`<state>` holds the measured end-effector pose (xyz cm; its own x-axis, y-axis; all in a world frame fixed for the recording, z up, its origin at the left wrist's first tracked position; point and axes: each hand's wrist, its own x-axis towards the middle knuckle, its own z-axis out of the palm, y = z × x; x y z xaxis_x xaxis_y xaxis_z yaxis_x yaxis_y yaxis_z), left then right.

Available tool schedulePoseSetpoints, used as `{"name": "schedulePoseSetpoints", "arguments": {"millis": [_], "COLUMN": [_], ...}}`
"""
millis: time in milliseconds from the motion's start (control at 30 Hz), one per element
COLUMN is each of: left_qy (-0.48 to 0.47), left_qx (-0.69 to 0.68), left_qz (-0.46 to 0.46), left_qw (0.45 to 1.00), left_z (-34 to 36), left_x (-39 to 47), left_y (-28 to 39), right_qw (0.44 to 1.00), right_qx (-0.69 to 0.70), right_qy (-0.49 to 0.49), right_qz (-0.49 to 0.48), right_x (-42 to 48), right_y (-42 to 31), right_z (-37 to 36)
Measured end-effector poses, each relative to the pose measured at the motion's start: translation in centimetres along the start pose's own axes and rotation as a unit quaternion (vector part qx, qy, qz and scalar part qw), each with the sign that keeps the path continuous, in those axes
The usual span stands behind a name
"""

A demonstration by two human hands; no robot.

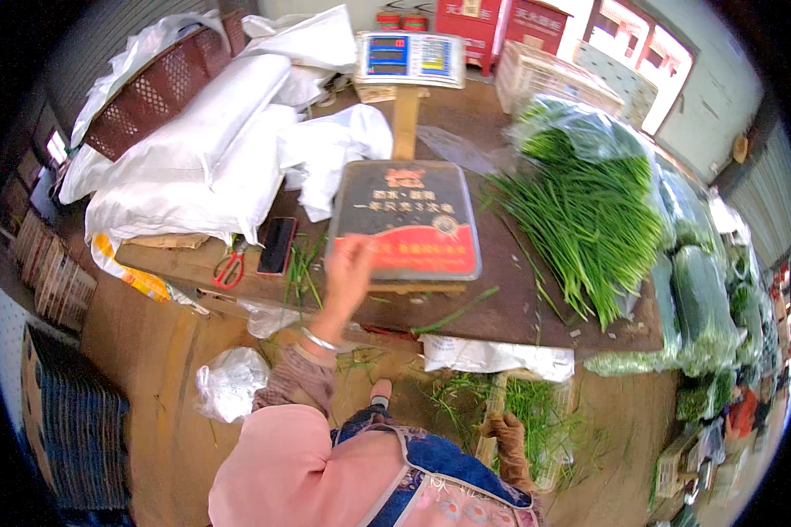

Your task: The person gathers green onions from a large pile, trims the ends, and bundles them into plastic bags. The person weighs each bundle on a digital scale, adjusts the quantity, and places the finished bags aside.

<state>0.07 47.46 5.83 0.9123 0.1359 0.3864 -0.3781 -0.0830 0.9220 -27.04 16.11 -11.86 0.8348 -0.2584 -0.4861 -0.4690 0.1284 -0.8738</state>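
My left hand (351,263), blurred and bare with a silver bangle at the wrist, is over the near left part of a platform scale's weighing plate (405,221). Its fingers look bunched; no object shows in them, and contact with the plate is unclear. Low on the right, my right hand (503,427) wears a brown glove. It lies at a wooden bar (496,398) beside a crate (554,471) of loose green stalks; its grip is not clear. A big bunch of long green stalks (580,224), partly in clear plastic, lies right of the scale.
Red-handled scissors (229,269) and a phone (277,246) lie near the table's (501,316) left front edge. White sacks (191,151) fill the left side. The scale's display (410,59) stands behind the plate. Bagged greens (702,306) are stacked at right. A plastic bag (233,384) is on the floor.
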Motion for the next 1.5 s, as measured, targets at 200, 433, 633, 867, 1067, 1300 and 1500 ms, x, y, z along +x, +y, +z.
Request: {"name": "schedulePoseSetpoints", "arguments": {"millis": [200,433,633,867,1067,1300,1500], "left_qy": [0.122,0.093,-0.022,0.052,-0.086,-0.010,0.110], "left_qx": [0.176,0.305,0.379,0.373,0.457,0.437,0.283], "left_qz": [-0.096,0.135,-0.066,0.040,0.172,0.053,0.158], "left_qw": [0.972,0.938,0.923,0.926,0.868,0.898,0.939], "left_z": [-12.6,-9.2,-6.6,-8.4,-5.5,-9.9,-9.9], "left_x": [10.1,23.0,27.7,30.6,32.8,30.3,28.8], "left_y": [-13.5,-16.3,-20.1,-18.8,-18.1,-20.3,-12.5], "right_qw": [0.991,0.993,0.950,0.979,0.976,0.888,0.900], "right_qx": [-0.074,-0.019,-0.237,-0.143,-0.057,-0.217,-0.243], "right_qy": [-0.090,-0.117,-0.135,-0.121,-0.190,-0.305,-0.219], "right_qz": [-0.064,-0.001,-0.155,-0.084,-0.090,-0.267,-0.289], "right_x": [3.8,6.6,8.8,9.1,9.8,14.2,24.7], "right_y": [-6.6,-9.6,-9.5,-15.5,-26.4,-36.1,-41.3], "right_z": [12.5,15.5,16.9,17.6,22.4,27.4,37.3]}}
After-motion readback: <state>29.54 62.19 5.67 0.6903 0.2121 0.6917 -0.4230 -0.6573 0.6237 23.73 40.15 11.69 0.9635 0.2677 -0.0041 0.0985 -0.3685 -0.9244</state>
